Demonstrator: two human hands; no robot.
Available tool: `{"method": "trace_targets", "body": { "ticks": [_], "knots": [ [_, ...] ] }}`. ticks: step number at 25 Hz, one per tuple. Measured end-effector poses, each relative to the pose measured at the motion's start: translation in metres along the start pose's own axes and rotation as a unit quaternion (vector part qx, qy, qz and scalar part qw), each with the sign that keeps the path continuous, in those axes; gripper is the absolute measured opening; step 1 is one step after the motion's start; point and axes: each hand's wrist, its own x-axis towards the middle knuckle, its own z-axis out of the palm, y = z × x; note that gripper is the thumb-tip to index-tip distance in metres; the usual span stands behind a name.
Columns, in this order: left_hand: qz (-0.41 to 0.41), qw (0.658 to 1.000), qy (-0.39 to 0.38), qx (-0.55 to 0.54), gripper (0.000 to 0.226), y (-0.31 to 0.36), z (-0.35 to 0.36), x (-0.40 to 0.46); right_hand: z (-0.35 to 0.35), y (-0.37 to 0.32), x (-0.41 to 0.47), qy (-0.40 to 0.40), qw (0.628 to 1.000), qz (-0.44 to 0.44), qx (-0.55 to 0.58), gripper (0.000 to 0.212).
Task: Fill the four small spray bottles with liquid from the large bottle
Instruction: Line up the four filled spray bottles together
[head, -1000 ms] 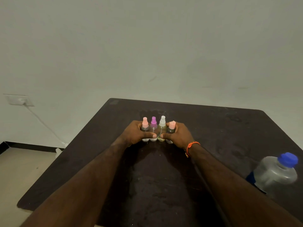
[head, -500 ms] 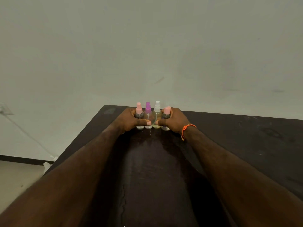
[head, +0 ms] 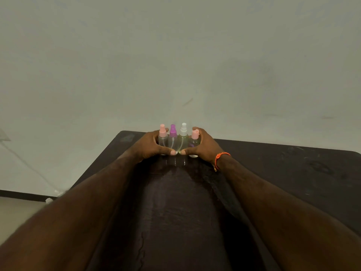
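Note:
Several small clear spray bottles stand in a tight row near the far edge of the dark table (head: 283, 173). From left to right their caps are pink (head: 162, 132), purple (head: 172, 132), white (head: 183, 130) and pink (head: 195, 134). My left hand (head: 150, 145) wraps round the left end of the row, thumb across the front. My right hand (head: 205, 145), with an orange wristband, wraps round the right end, and the two thumb tips nearly meet. The large bottle is out of view.
A plain pale wall rises right behind the table's far edge. At the left, below the table, lie a light floor (head: 17, 210) and a dark skirting strip (head: 23, 195). A thin cable (head: 29, 165) runs down the wall.
Both hands have slid the row of bottles away from me toward the table's far edge. The view has shifted, and the large bottle with the blue cap has dropped out of sight.

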Motion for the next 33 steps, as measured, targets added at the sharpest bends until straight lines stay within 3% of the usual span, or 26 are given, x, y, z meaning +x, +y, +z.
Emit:
{"method": "trace_targets", "body": {
  "ticks": [3, 5, 9, 14, 19, 25, 33],
  "knots": [
    [-0.03, 0.997, 0.056, 0.036, 0.12, -0.003, -0.003, -0.02, -0.008, -0.001, -0.023, 0.003, 0.999, 0.026, 0.027, 0.133],
    [-0.067, 0.987, 0.09, 0.115, 0.132, 0.006, -0.001, -0.044, -0.01, -0.006, -0.047, 0.019, 0.999, 0.039, 0.015, 0.133],
    [-0.085, 0.953, 0.161, 0.242, 0.112, 0.036, 0.014, -0.106, -0.012, -0.027, -0.111, 0.07, 0.995, 0.045, -0.058, 0.112],
    [-0.05, 0.923, 0.114, 0.365, 0.099, 0.072, 0.044, -0.203, -0.014, -0.043, -0.215, 0.078, 0.964, -0.001, -0.255, 0.089],
    [-0.017, 0.895, 0.082, 0.438, 0.1, 0.106, 0.106, -0.294, -0.02, -0.054, -0.323, 0.038, 0.894, -0.07, -0.441, 0.081],
    [-0.003, 0.886, 0.022, 0.463, 0.106, 0.131, 0.17, -0.349, -0.032, -0.045, -0.401, 0.026, 0.877, -0.072, -0.474, 0.077],
    [0.055, 0.882, -0.04, 0.466, 0.111, 0.165, 0.22, -0.345, -0.071, -0.048, -0.461, 0.064, 0.868, -0.114, -0.479, 0.056]
  ]
}}
